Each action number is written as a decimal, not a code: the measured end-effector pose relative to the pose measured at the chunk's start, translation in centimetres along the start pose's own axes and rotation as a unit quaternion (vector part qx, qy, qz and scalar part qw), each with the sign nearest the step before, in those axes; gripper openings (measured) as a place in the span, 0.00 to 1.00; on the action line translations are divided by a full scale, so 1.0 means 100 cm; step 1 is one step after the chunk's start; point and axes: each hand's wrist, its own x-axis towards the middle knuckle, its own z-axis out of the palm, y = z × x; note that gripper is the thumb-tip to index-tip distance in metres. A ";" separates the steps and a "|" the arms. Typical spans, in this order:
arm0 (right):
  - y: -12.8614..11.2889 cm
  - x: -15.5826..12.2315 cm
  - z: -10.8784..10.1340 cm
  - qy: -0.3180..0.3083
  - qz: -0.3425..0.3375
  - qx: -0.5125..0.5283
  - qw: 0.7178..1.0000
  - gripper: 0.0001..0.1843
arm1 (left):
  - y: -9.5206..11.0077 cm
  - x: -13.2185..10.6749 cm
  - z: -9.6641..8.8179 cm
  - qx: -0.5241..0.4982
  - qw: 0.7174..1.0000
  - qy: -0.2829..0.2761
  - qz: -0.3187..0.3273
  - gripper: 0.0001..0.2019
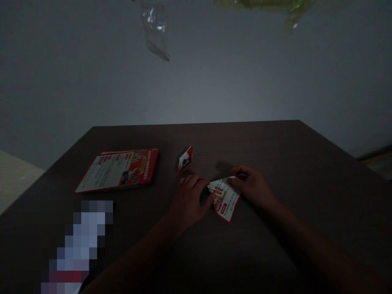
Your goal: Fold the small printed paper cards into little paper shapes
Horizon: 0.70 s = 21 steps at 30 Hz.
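A small red-and-white printed paper (226, 200) lies partly folded on the dark table (275, 147), between my two hands. My left hand (190, 198) rests on the table with its fingers curled against the paper's left edge. My right hand (252, 185) presses down on the paper's upper right part, fingers bent over it. A small folded piece of the same printed paper (185, 159) stands upright just beyond my left hand, untouched.
A stack of red-and-white printed sheets (119, 169) lies flat at the left of the table. A blurred-out patch (79, 245) sits at the near left. Clear plastic (156, 28) hangs in front of the grey wall above.
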 end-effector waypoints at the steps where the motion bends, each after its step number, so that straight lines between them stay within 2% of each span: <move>1: 0.000 0.000 0.000 -0.005 0.001 -0.003 1.000 0.09 | 0.000 0.000 0.000 -0.003 1.000 -0.007 0.005 0.12; 4: 0.001 0.000 0.000 -0.029 -0.003 -0.028 0.999 0.08 | 0.000 0.000 0.000 -0.010 0.999 -0.030 0.026 0.11; 9: -0.001 0.000 -0.003 -0.045 -0.037 -0.136 0.989 0.07 | 0.001 -0.001 0.000 0.002 0.997 -0.054 0.052 0.09; 14: -0.003 -0.001 -0.006 -0.069 -0.044 -0.214 0.973 0.07 | 0.000 -0.001 0.001 0.021 0.996 -0.055 0.065 0.08; 21: -0.010 -0.005 -0.013 -0.122 -0.049 -0.262 0.956 0.08 | -0.003 0.001 0.002 0.054 0.993 -0.062 0.088 0.08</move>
